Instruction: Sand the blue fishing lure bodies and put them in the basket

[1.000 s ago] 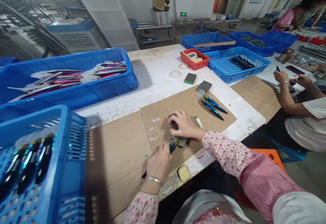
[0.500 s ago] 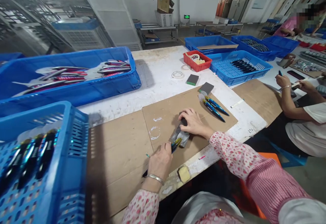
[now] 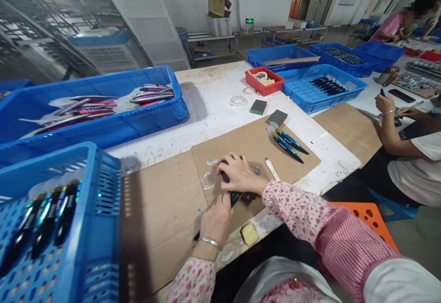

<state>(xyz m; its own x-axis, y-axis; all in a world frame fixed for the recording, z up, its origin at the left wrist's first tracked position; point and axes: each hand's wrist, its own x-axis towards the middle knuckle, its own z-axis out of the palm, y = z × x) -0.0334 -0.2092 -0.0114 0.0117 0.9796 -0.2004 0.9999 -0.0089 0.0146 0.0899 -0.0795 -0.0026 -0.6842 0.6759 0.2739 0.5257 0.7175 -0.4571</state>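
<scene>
My left hand (image 3: 215, 220) is closed around a dark blue fishing lure (image 3: 235, 197), pressing it down on the cardboard sheet (image 3: 172, 197); most of the lure is hidden by my fingers. Just beyond it, my right hand (image 3: 237, 174) grips a dark sanding block (image 3: 224, 176) held over the lure's clear lip end, which my palm covers. To the right of that hand lies a pale flat stick (image 3: 272, 168) with a dark tip. Two finished-looking blue lures (image 3: 285, 147) with clear lips rest side by side on the cardboard's right part.
Two more sanding blocks (image 3: 258, 107) and tape rolls (image 3: 237, 101) lie farther back. Blue crates (image 3: 182, 105) of lures stand left, with a red box (image 3: 265, 90) and blue baskets (image 3: 324, 105) behind. A yellow block (image 3: 249, 234) sits at the front edge. A co-worker's hand (image 3: 386, 103) is at right.
My right hand has shifted left with the sanding block, over the lure's end. The pale stick now shows on the cardboard. My left hand stays nearly in place.
</scene>
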